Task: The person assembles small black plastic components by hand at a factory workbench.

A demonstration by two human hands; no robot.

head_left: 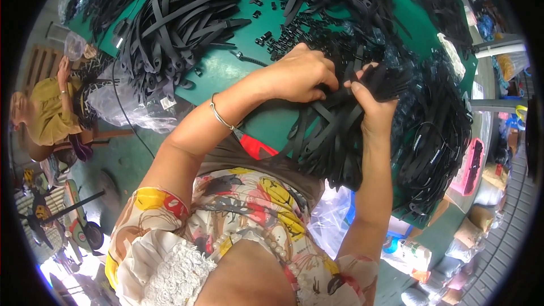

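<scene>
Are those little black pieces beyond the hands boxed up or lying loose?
Loose: the little black pieces lie heaped on the green table, with a few scattered apart.

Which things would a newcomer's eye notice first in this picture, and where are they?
Probably first the heaps of black straps on the green table, at the upper left, the top and the right. Next, near the centre, the bare left hand, with a silver bangle on its forearm, and the right hand, gripping some straps. Small black clips lie scattered just beyond the left hand.
</scene>
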